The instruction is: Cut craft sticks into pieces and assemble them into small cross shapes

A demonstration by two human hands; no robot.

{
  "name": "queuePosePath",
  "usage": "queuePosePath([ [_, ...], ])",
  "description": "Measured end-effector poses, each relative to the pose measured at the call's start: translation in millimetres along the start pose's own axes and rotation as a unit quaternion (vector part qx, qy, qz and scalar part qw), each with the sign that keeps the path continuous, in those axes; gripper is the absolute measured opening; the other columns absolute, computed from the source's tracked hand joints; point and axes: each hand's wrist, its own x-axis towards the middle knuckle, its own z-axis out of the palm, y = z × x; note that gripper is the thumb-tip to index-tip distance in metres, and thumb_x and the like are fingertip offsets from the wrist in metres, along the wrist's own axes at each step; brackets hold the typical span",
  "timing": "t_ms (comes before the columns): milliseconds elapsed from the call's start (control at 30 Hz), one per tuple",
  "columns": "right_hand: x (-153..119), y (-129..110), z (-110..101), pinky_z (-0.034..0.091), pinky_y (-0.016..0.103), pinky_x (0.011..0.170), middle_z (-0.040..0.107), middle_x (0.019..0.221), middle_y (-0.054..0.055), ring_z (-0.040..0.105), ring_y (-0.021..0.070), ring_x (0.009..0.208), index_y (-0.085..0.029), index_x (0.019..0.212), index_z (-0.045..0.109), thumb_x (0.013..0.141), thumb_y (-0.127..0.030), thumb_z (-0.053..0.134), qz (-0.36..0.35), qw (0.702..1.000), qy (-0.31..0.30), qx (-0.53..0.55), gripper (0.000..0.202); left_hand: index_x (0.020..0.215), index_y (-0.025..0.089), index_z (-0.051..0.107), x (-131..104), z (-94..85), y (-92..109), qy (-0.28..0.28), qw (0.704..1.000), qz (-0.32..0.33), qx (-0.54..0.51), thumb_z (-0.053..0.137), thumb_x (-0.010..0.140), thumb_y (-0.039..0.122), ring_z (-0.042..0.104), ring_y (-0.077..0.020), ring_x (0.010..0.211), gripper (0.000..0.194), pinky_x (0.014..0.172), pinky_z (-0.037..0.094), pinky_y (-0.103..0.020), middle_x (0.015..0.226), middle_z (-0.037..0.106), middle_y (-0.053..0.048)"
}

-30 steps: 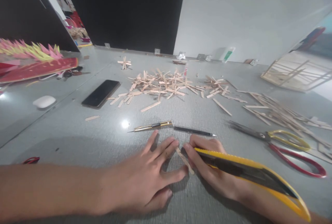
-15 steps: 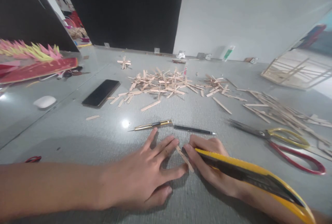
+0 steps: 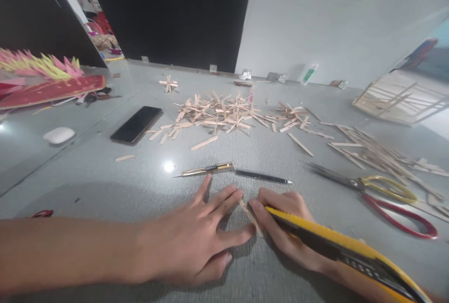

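A short wooden craft stick (image 3: 249, 212) lies slanted on the grey table between my hands. My left hand (image 3: 206, 228) is spread flat, its fingertips pressing on both ends of the stick. In my right hand (image 3: 291, 219) is a yellow and black utility knife (image 3: 336, 242), its front end down at the stick's right edge; the blade tip is hidden by my fingers. Just beyond my hands lie a gold and black drawing compass (image 3: 206, 169) and a black mechanical pencil (image 3: 261, 176).
A heap of craft sticks (image 3: 217, 113) spreads across the middle. Scissors (image 3: 361, 185) with yellow and red handles and a pile of longer wood strips (image 3: 382, 151) lie to the right. A phone (image 3: 136, 125) and a white earbud case (image 3: 59, 135) are on the left.
The utility knife has tilted and shifted slightly, its rear end lower toward me. My left hand keeps its place on the craft stick.
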Motion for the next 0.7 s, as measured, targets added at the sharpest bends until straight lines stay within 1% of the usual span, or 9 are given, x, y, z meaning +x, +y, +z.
queuePosePath([
  [67, -1.0, 0.4, 0.4, 0.032, 0.027, 0.046, 0.038, 0.054, -0.01, 0.041, 0.0087, 0.04, -0.026, 0.071, 0.04, 0.107, -0.027, 0.044, 0.002, 1.0, 0.003, -0.011, 0.036, 0.156, 0.023, 0.037, -0.4, 0.2, 0.4, 0.01, 1.0, -0.004, -0.006, 0.045, 0.105, 0.036, 0.019, -0.0449, 0.156, 0.053, 0.115, 0.014, -0.082, 0.165, 0.03, -0.025],
  [133, -1.1, -0.2, 0.5, 0.031, 0.028, 0.047, 0.038, 0.055, -0.009, 0.042, 0.0089, 0.04, -0.026, 0.071, 0.04, 0.107, -0.026, 0.043, 0.008, 1.0, 0.0, -0.016, 0.036, 0.156, 0.024, 0.038, -0.6, 0.4, 0.5, 0.01, 1.0, -0.006, -0.007, 0.046, 0.104, 0.036, 0.019, -0.0443, 0.156, 0.054, 0.115, 0.014, -0.081, 0.166, 0.03, -0.024],
  [200, -0.3, -1.6, 0.3, 0.031, 0.028, 0.046, 0.038, 0.054, -0.009, 0.041, 0.009, 0.04, -0.026, 0.071, 0.04, 0.107, -0.026, 0.043, 0.005, 1.0, -0.007, -0.01, 0.036, 0.156, 0.024, 0.038, -0.8, 1.0, 0.3, 0.01, 1.0, -0.005, -0.008, 0.046, 0.104, 0.036, 0.02, -0.0439, 0.156, 0.054, 0.116, 0.013, -0.081, 0.166, 0.03, -0.024],
  [333, 1.1, -3.5, 0.2, 0.032, 0.029, 0.046, 0.041, 0.053, -0.008, 0.042, 0.0101, 0.04, -0.026, 0.07, 0.042, 0.107, -0.026, 0.042, 0.007, 1.0, -0.007, 0.002, 0.037, 0.156, 0.025, 0.039, -1.5, 2.9, -0.3, 0.022, 1.0, -0.005, -0.012, 0.049, 0.103, 0.035, 0.019, -0.0429, 0.156, 0.055, 0.118, 0.008, -0.079, 0.168, 0.028, -0.019],
  [433, 0.1, -3.2, -0.3, 0.032, 0.029, 0.046, 0.042, 0.052, -0.008, 0.043, 0.0102, 0.04, -0.026, 0.068, 0.045, 0.106, -0.029, 0.045, 0.019, 1.0, -0.005, 0.011, 0.038, 0.156, 0.026, 0.038, -1.9, 3.0, -0.8, 0.021, 1.0, -0.005, -0.011, 0.05, 0.102, 0.035, 0.02, -0.0423, 0.156, 0.056, 0.119, 0.009, -0.077, 0.168, 0.028, -0.018],
  [533, -0.7, -3.4, -1.5, 0.033, 0.028, 0.044, 0.041, 0.049, -0.008, 0.042, 0.0103, 0.04, -0.025, 0.065, 0.044, 0.106, -0.031, 0.046, 0.044, 0.998, 0.026, 0.023, 0.042, 0.157, 0.026, 0.037, -1.4, 1.4, -1.3, 0.019, 1.0, -0.004, -0.014, 0.053, 0.099, 0.033, 0.022, -0.0424, 0.156, 0.061, 0.121, 0.012, -0.075, 0.168, 0.028, -0.017],
  [600, 0.2, -4.7, -2.3, 0.035, 0.027, 0.045, 0.044, 0.048, -0.008, 0.042, 0.0106, 0.041, -0.025, 0.065, 0.045, 0.105, -0.032, 0.047, 0.065, 0.996, 0.05, 0.037, 0.042, 0.157, 0.026, 0.037, -0.4, 0.2, -1.5, 0.016, 1.0, -0.003, -0.017, 0.056, 0.096, 0.032, 0.022, -0.0437, 0.155, 0.064, 0.12, 0.013, -0.075, 0.169, 0.026, -0.017],
  [700, 2.9, -7.1, -2.7, 0.038, 0.027, 0.048, 0.05, 0.051, -0.007, 0.046, 0.0108, 0.045, -0.024, 0.067, 0.05, 0.103, -0.035, 0.051, 0.087, 0.993, 0.052, 0.052, 0.038, 0.159, 0.028, 0.035, 0.9, -1.2, -1.1, 0.011, 1.0, -0.002, -0.015, 0.055, 0.099, 0.034, 0.023, -0.0439, 0.155, 0.064, 0.121, 0.015, -0.073, 0.169, 0.024, -0.018],
])
